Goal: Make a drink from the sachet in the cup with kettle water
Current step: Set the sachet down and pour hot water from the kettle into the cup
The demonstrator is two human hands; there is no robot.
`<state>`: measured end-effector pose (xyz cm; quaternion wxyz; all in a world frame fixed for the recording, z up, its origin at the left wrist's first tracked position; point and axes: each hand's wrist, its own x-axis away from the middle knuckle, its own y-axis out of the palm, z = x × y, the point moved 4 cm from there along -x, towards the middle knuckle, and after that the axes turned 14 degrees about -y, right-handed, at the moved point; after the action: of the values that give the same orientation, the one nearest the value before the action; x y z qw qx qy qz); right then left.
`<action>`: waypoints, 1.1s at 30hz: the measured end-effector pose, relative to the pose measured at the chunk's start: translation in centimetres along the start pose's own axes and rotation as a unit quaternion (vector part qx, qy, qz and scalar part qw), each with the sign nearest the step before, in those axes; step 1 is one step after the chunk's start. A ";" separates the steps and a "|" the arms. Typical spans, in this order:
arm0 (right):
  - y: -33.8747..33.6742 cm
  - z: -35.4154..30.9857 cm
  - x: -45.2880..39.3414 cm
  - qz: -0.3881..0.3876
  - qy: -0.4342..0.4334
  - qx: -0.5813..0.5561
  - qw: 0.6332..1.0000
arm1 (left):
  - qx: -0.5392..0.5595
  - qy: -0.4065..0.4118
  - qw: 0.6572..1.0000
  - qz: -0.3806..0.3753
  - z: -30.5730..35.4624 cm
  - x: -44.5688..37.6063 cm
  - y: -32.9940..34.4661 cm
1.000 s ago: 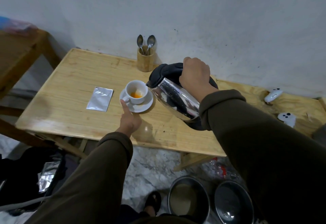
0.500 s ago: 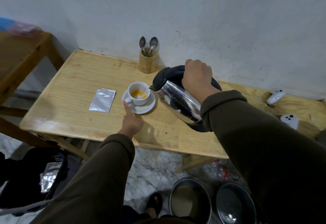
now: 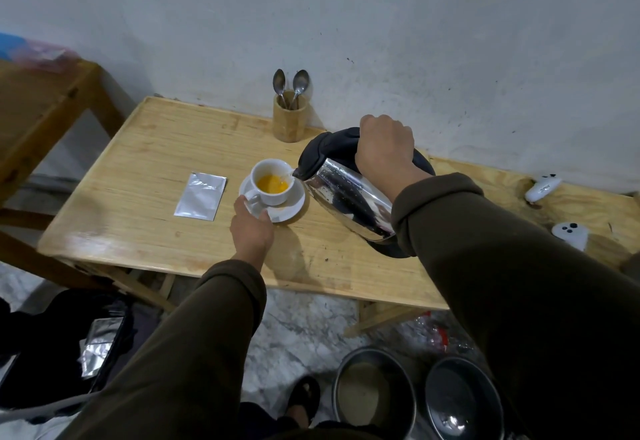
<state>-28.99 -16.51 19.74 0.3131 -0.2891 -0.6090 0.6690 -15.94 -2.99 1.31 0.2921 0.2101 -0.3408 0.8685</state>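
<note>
Taking the cup (image 3: 272,181) as our landmark, we find the silver sachet (image 3: 201,196) flat on the table (image 3: 138,176) just left of it, and we cannot tell whether its top is torn. Our left hand (image 3: 252,228) lies below the cup, fingers spread loosely against the near rim of the saucer (image 3: 291,206), gripping nothing; the fingertips slip partly out of sight behind that rim. The cup stands on the saucer, beyond those fingers, with orange-yellow liquid in it. A second ago there was only a small orange patch at the bottom. Right of the cup, our right hand (image 3: 384,149) is clenched round the black handle of the kettle (image 3: 349,197), spout tipped to the cup's rim; our sleeve hides the kettle's base
</note>
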 end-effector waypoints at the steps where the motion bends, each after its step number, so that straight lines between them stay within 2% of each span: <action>1: 0.1 0.0 0.0 0.001 -0.001 0.000 1.000 | 0.006 0.004 1.000 0.014 0.3 -0.1 -0.2; 6: 0.1 -0.3 -0.3 0.005 -0.010 -0.001 1.000 | 0.039 -0.012 0.999 0.025 1.3 -1.2 -1.0; 33: 0.2 -0.1 -1.0 -0.007 -0.005 0.004 1.000 | 0.025 -0.024 0.999 0.027 2.1 -2.1 -1.7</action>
<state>-28.31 -17.22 19.58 0.3161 -0.2803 -0.6097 0.6707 -12.91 -4.20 2.34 0.2552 0.2285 -0.3314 0.8791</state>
